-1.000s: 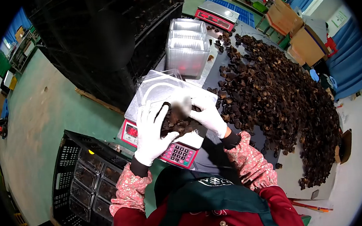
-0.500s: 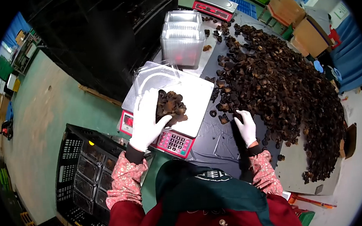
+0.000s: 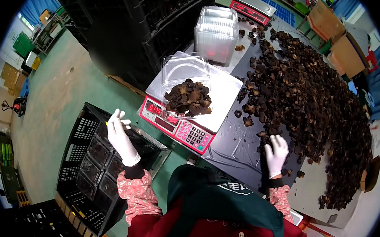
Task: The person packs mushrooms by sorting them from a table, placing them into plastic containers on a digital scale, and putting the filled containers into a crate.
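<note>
Tub (image 3: 174, 81), lid folded back, holding fungus (image 3: 188, 97): sat on the scale (image 3: 228, 89). Left hand (image 3: 122, 138), gloved: hung over the crate (image 3: 83, 130), fingers loosely parted, gripping nothing. Right hand (image 3: 276, 157), gloved: was beside the pile (image 3: 308, 101); whether it gripped anything could not be told.

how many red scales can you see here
2: the near scale, under the open clear container of dark pieces, and the far scale, beyond the stacked containers. More may be hidden.
</note>
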Demonstrator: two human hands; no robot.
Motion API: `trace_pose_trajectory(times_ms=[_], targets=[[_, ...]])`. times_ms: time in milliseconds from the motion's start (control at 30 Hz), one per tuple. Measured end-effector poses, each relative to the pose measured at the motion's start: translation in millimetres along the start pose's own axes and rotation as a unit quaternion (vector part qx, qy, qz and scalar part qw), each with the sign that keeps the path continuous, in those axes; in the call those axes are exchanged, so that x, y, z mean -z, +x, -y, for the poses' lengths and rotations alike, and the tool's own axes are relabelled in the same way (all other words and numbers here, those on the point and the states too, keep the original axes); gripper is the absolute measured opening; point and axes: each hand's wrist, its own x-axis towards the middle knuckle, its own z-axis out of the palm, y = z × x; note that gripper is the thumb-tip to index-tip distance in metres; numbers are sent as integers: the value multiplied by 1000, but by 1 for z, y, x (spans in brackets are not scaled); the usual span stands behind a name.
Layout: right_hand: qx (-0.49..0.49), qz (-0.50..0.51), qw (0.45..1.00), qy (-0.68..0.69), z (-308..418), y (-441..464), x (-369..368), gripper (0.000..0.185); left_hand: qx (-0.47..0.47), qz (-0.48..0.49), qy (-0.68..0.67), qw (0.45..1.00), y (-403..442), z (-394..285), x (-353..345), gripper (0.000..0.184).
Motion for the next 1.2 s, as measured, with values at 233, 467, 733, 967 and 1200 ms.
trace_pose_trajectory(times_ms=[233, 467, 733, 967, 1200], targets=[[61, 89, 988, -111, -9, -12, -12, 29, 16, -8, 3, 1000, -12, -13, 0, 30], [53, -22, 995, 77, 41, 82, -11, 20, 61, 79, -4, 995, -13, 21, 5, 29], [-80, 107, 945, 297, 170, 233, -87, 56, 73, 327, 195, 922, -36, 18, -65, 56], [-163, 117, 823, 532, 202, 276, -97, 60, 205, 347, -41, 914, -29, 35, -73, 51], [-33, 153, 908, 389, 177, 180, -30, 26, 285, 330, -179, 882, -26, 33, -65, 55]])
